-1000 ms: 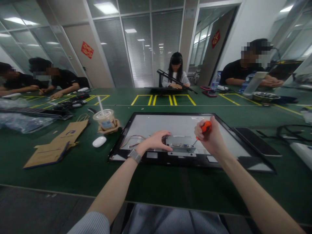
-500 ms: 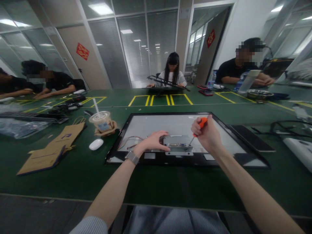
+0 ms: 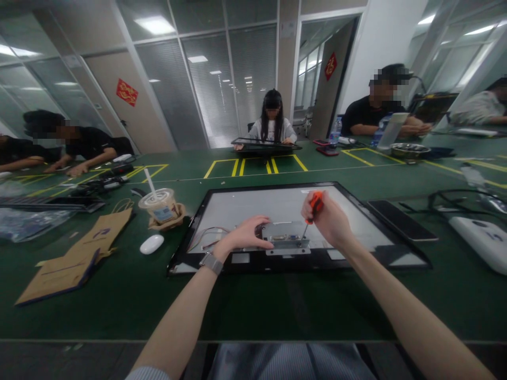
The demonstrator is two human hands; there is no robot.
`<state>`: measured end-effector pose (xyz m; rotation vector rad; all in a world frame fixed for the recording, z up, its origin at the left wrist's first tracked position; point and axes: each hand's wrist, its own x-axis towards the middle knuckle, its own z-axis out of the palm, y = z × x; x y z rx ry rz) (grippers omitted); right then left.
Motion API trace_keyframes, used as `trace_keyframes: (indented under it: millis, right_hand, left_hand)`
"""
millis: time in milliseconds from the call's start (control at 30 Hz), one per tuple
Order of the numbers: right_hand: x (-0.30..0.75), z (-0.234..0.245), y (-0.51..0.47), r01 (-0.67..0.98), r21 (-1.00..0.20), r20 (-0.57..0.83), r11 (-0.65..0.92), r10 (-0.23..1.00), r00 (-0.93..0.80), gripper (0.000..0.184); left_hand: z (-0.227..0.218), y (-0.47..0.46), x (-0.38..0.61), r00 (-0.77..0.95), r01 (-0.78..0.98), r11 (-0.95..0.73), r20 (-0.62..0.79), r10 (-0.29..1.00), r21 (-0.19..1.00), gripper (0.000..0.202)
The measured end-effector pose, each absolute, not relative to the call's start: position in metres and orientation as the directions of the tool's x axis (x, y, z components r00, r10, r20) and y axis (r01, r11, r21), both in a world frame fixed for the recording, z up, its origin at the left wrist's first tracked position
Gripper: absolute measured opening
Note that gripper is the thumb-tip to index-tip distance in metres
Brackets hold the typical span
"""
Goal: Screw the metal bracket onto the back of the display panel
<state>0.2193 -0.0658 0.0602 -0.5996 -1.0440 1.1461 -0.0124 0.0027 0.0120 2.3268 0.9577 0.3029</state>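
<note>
Your right hand (image 3: 328, 219) is gripping an orange-black screwdriver (image 3: 316, 204), slanting onto the right end of a boxy silvery metal bracket (image 3: 282, 230). Your left hand (image 3: 247, 234) is curving half-open round its left end, hold unclear. Bracket's sitting near-side on a flat, grey, black-rimmed panel (image 3: 237, 204), lying on the green table (image 3: 253, 311).

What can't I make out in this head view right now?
All in the head view:
Screwdriver: tip too small and blurred to tell whether it sits in a screw.
Metal bracket: left end hidden by the left hand.
Cup label: print too blurred to read.
White device: cut off by the right edge.
</note>
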Motion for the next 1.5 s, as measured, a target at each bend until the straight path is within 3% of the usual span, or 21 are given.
trace_keyframes:
  millis: [200,567,867,1300,1500]
  right_hand:
    - [0.213,0.061,-0.071,-0.475,-0.821,0.364,0.316,0.931,-0.011,0.037]
    - [0.209,0.063,-0.072,-0.44,-0.855,0.316,0.274,0.948,-0.024,0.057]
    - [0.21,0.06,-0.071,-0.495,-0.818,0.339,0.291,0.941,-0.007,0.044]
    - [0.213,0.06,-0.07,-0.477,-0.836,0.337,0.272,0.94,-0.054,0.056]
    - [0.224,0.059,-0.069,-0.553,-0.795,0.323,0.248,0.946,-0.04,0.051]
  left_hand:
    - [0.012,0.003,-0.012,0.712,0.557,-0.566,0.001,0.702,0.607,0.081]
    - [0.009,0.005,-0.012,0.716,0.538,-0.568,0.017,0.698,0.623,0.08]
    - [0.011,0.003,-0.013,0.713,0.558,-0.558,-0.012,0.701,0.615,0.082]
    - [0.01,0.003,-0.012,0.718,0.539,-0.572,0.018,0.696,0.618,0.077]
    - [0.01,0.004,-0.011,0.726,0.528,-0.589,0.035,0.687,0.611,0.075]
